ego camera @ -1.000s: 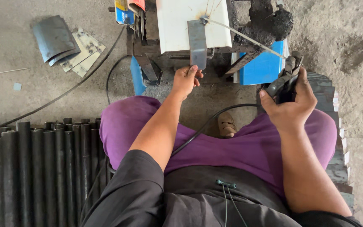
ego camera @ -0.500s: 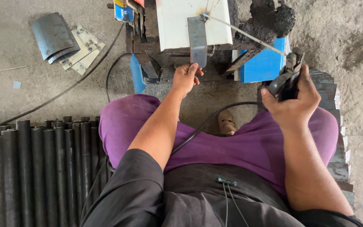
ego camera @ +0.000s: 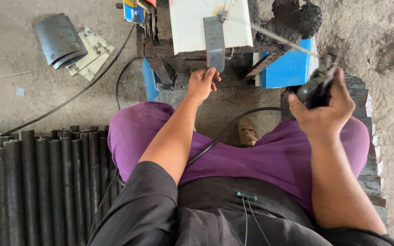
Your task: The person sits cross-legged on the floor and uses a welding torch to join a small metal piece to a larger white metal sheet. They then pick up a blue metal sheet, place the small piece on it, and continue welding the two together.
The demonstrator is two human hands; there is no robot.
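Steel strip pinched, electrode holder raised

Steel strip [ego camera: 215, 43] stands upright against the white block's [ego camera: 192, 23] front edge. My left hand [ego camera: 201, 83] fingers pinch its lower end; my right hand [ego camera: 321, 109] is wrapped tight around the electrode holder [ego camera: 316, 82]. Risk: loose pinch lets the strip tilt; rod tip could wander near fingers.

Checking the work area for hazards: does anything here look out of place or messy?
A black cable trails across the person's lap. Cut metal sheets lie scattered on the floor. The left hand holds the flat metal strip while the right hand holds the electrode holder.
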